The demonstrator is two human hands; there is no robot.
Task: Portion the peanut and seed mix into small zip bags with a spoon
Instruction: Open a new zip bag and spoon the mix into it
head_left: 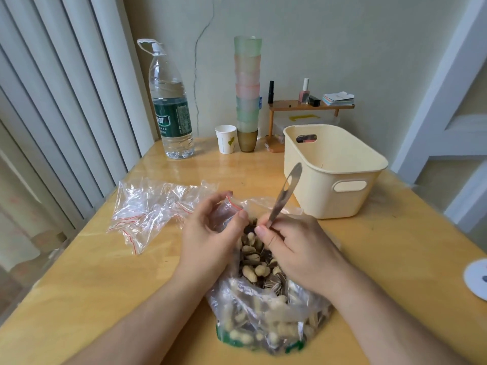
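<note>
Yellow wooden table [110, 280] carries a large clear bag of peanut and seed mix [266, 306]. Over its open mouth, the left hand [208, 241] pinches a small zip bag [227, 212] between thumb and fingers. The right hand [295, 251] grips a metal spoon [286, 192], handle slanting up, bowl hidden behind the fingers.

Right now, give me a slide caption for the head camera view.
Left hand holds a small zip bag open while right hand grips a spoon over the bag of peanut and seed mix.
</note>
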